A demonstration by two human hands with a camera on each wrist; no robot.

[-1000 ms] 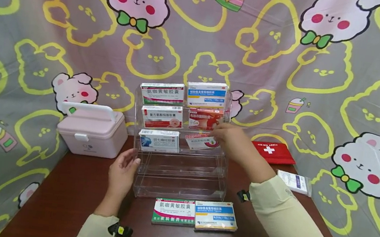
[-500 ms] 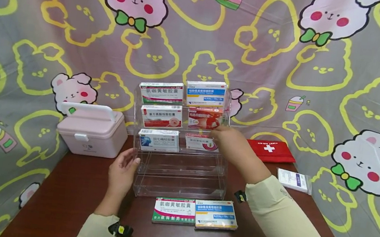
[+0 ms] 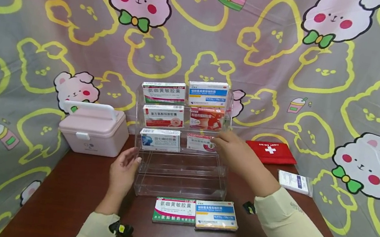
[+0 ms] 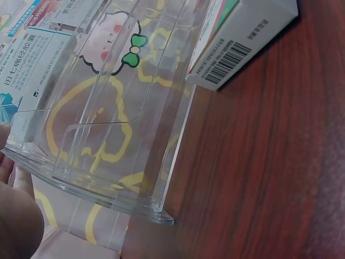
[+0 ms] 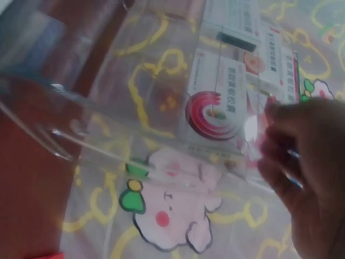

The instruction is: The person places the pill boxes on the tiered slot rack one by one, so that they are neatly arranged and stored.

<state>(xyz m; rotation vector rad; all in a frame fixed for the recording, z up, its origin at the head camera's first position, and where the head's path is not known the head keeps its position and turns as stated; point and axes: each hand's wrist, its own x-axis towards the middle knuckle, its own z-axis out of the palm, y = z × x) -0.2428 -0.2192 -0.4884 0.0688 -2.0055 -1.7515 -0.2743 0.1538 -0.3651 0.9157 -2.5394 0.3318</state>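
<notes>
A clear tiered display rack [image 3: 181, 187] stands on the table with medicine boxes in its upper three tiers. My left hand [image 3: 123, 170] grips the rack's left side edge, and its thumb shows there in the left wrist view. My right hand [image 3: 237, 156] is at the rack's right side, fingers loosely bent. Its fingertips are right at the upper right corner of a white medicine box with pink rings [image 3: 199, 143] in the third tier. Above that box sits a red medicine box [image 3: 206, 120]. A white-and-blue medicine box [image 3: 160, 140] fills the third tier's left place.
A green-and-white medicine box [image 3: 175, 211] and a blue-and-white medicine box [image 3: 217, 215] lie before the rack. A pink case [image 3: 92, 133] stands left. At right lie a red first aid pouch [image 3: 272, 153] and a bagged white pack [image 3: 295, 182]. A patterned curtain hangs behind.
The white box with pink rings was tilted one second ago and now sits level in its tier. My right hand has moved down slightly from the red box; the left hand keeps its place.
</notes>
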